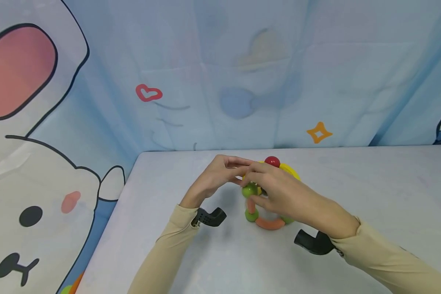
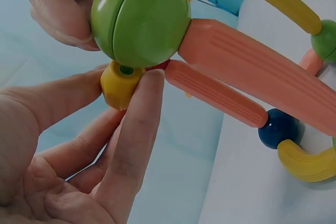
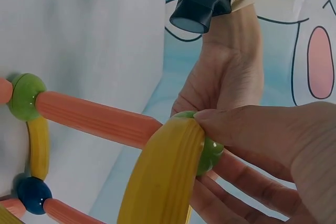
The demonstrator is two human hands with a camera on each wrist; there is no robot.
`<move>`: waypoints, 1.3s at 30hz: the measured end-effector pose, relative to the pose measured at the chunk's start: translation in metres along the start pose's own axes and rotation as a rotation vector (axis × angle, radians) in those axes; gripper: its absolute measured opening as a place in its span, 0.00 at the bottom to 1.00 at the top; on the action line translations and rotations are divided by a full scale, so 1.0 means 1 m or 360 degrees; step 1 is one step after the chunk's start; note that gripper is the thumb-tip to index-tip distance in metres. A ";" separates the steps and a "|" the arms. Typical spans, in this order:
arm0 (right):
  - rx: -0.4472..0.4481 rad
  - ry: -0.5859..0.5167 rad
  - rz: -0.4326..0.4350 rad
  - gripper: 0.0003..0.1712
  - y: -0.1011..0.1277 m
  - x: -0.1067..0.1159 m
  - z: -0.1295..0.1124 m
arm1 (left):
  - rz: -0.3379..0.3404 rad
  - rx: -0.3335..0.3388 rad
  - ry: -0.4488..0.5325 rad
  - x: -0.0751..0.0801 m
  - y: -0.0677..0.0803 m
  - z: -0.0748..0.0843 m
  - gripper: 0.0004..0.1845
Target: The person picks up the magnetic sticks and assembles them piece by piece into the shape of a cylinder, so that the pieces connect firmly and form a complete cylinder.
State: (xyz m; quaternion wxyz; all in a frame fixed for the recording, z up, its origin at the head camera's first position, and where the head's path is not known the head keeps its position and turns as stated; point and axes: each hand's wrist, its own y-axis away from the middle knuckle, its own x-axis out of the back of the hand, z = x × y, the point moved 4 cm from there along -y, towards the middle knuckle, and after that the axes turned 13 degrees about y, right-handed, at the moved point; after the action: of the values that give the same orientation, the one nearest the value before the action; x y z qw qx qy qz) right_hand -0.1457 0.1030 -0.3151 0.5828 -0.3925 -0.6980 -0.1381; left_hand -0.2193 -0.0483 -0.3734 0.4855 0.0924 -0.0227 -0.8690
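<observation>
A toy structure of coloured balls and rods stands on the table between my hands. My left hand (image 1: 214, 174) pinches a short-looking yellow piece (image 2: 118, 95) between thumb and finger, just under a large green ball (image 2: 152, 22). My right hand (image 1: 277, 188) comes from the other side, its thumb pressed where a curved yellow rod (image 3: 163, 177) meets the green ball (image 3: 212, 156). Its other fingers are around the ball's side. A straight orange rod (image 2: 252, 69) runs from that ball to the rest of the frame. A red ball (image 1: 272, 161) tops the far side; my right hand hides much of the structure.
Lower parts include a dark blue ball (image 2: 278, 128), a curved orange rod (image 1: 270, 223) and a green ball (image 1: 251, 215) near the tabletop. The white table (image 1: 382, 196) meets a pale blue printed curtain (image 1: 213, 102) at the back.
</observation>
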 end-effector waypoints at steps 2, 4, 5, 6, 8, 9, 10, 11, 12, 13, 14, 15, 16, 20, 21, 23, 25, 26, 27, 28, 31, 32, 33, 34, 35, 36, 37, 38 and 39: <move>-0.0021 0.0006 0.0002 0.14 0.000 0.000 0.000 | 0.0004 0.0008 0.0009 -0.001 0.000 0.000 0.17; -0.0037 0.0003 0.0003 0.14 0.000 0.000 0.000 | 0.0008 0.0010 0.0015 -0.001 0.001 0.001 0.17; -0.0044 0.0001 0.0003 0.14 0.000 0.000 0.001 | 0.0010 0.0009 0.0016 -0.001 0.001 0.001 0.17; -0.0046 -0.0004 0.0009 0.14 0.000 0.001 0.001 | 0.0011 0.0005 0.0016 -0.002 0.001 0.001 0.17; -0.0056 -0.0012 0.0026 0.12 0.002 0.002 0.002 | 0.0008 -0.0003 0.0015 -0.002 0.001 0.000 0.17; -0.0062 -0.0013 0.0047 0.11 0.003 0.004 0.003 | -0.0003 -0.0014 0.0010 -0.002 0.002 0.000 0.17; -0.0072 -0.0017 0.0073 0.11 0.004 0.006 0.004 | -0.0008 -0.0024 0.0004 -0.002 0.002 -0.001 0.17; -0.0074 -0.0020 0.0120 0.10 0.007 0.009 0.007 | -0.0012 -0.0039 -0.0011 -0.002 0.002 -0.001 0.18; -0.0078 -0.0030 0.0172 0.10 0.009 0.013 0.010 | -0.0013 -0.0061 -0.0034 -0.003 0.003 -0.002 0.19; -0.0092 -0.0043 0.0224 0.10 0.012 0.017 0.014 | -0.0008 -0.0088 -0.0067 -0.002 0.004 -0.004 0.19; -0.0108 -0.0049 0.0285 0.11 0.016 0.022 0.019 | 0.0000 -0.0122 -0.0105 -0.001 0.005 -0.006 0.20; -0.0138 -0.0049 0.0348 0.12 0.021 0.027 0.025 | 0.0006 -0.0159 -0.0144 0.000 0.007 -0.009 0.20; -0.0175 -0.0055 0.0413 0.14 0.027 0.031 0.032 | 0.0020 -0.0190 -0.0184 0.001 0.009 -0.013 0.20; -0.0424 -0.0123 0.0558 0.18 0.057 0.034 0.069 | -0.0013 -0.0236 -0.0386 0.007 0.019 -0.037 0.23; -0.0496 -0.0147 0.0544 0.19 0.065 0.030 0.079 | -0.0047 -0.0217 -0.0422 0.008 0.022 -0.044 0.26; -0.0592 -0.0209 0.0438 0.19 0.079 0.017 0.096 | -0.0128 -0.0171 -0.0477 0.008 0.029 -0.057 0.30; -0.0649 -0.0293 0.0240 0.22 0.090 -0.003 0.108 | -0.0205 -0.0146 -0.0487 0.006 0.033 -0.068 0.32; -0.0668 -0.0336 0.0130 0.23 0.095 -0.014 0.111 | -0.0229 -0.0144 -0.0492 0.004 0.034 -0.072 0.32; -0.0673 -0.0376 0.0033 0.26 0.098 -0.026 0.113 | -0.0246 -0.0157 -0.0510 0.002 0.035 -0.075 0.32; -0.0668 -0.0435 -0.0048 0.29 0.101 -0.037 0.114 | -0.0257 -0.0176 -0.0524 0.000 0.036 -0.078 0.32; -0.0633 -0.0606 -0.0149 0.35 0.105 -0.065 0.111 | -0.0257 -0.0259 -0.0631 -0.008 0.035 -0.084 0.29; -0.0613 -0.0645 -0.0139 0.35 0.105 -0.071 0.110 | -0.0254 -0.0283 -0.0690 -0.010 0.034 -0.084 0.26; -0.0593 -0.0672 -0.0122 0.35 0.105 -0.076 0.108 | -0.0251 -0.0311 -0.0743 -0.013 0.034 -0.085 0.22; -0.0583 -0.0694 -0.0107 0.34 0.104 -0.080 0.106 | -0.0241 -0.0339 -0.0796 -0.015 0.034 -0.086 0.19; -0.0574 -0.0702 -0.0085 0.32 0.102 -0.082 0.105 | -0.0232 -0.0372 -0.0848 -0.017 0.034 -0.087 0.15; -0.0579 -0.0711 -0.0073 0.29 0.101 -0.084 0.104 | -0.0223 -0.0397 -0.0890 -0.018 0.034 -0.087 0.12; -0.0574 -0.0708 -0.0054 0.27 0.099 -0.085 0.104 | -0.0211 -0.0412 -0.0920 -0.019 0.035 -0.087 0.09; -0.0571 -0.0704 -0.0044 0.25 0.098 -0.087 0.104 | -0.0194 -0.0421 -0.0939 -0.020 0.036 -0.087 0.08; -0.0586 -0.0704 -0.0039 0.24 0.097 -0.088 0.103 | -0.0181 -0.0436 -0.0942 -0.020 0.037 -0.088 0.08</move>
State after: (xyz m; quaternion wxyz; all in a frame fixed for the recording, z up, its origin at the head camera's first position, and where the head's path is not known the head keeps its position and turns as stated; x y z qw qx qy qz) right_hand -0.1492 0.1994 -0.4508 0.3336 -0.5037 -0.7761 -0.1805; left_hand -0.1621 -0.0460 -0.4525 0.4163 -0.2292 -0.0405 -0.8789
